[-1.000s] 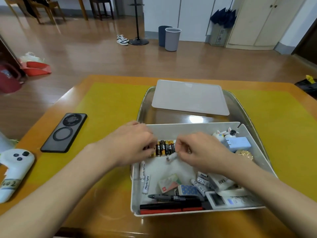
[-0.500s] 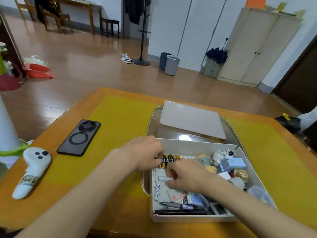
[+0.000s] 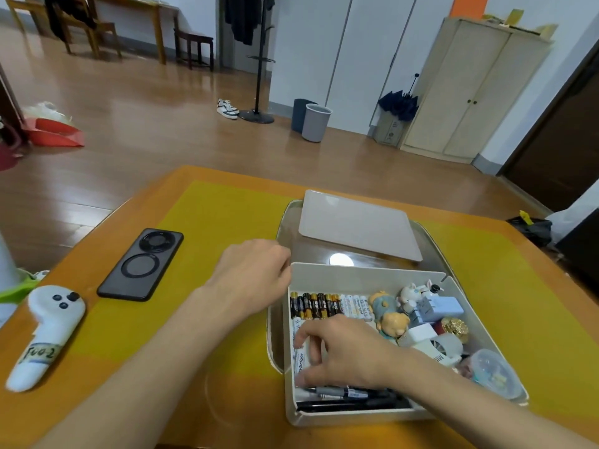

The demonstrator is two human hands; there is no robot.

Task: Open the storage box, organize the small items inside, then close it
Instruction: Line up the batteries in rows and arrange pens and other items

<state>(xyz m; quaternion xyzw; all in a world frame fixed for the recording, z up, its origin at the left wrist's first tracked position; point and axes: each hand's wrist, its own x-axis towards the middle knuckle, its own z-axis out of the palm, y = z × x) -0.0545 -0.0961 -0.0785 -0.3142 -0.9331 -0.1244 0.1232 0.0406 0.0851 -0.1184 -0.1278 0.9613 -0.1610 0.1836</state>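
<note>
The right hand [image 3: 346,351] is reaching down into the open storage box [image 3: 366,275], its fingers curling around a white battery [image 3: 300,359] lying along the box's left wall. The left hand [image 3: 251,275] is resting at the box's far left corner, fingers bent over the rim there; whether it is actually clasping the wall cannot be told. Along the box's far wall a row of black-and-gold and white batteries [image 3: 327,305] is lying side by side. Small toy figures [image 3: 390,314], a pale blue charger [image 3: 437,307] and a clear round container [image 3: 494,372] are crowding the right side, and dark pens [image 3: 346,395] are lying along the near wall. The box is sitting on a metal tray [image 3: 282,222] near the table's [image 3: 227,176] near edge, with the lid [image 3: 356,223] lying flat on the tray's far end. A black phone [image 3: 141,265] and a white controller [image 3: 48,332] are lying toward the table's left edge.
</note>
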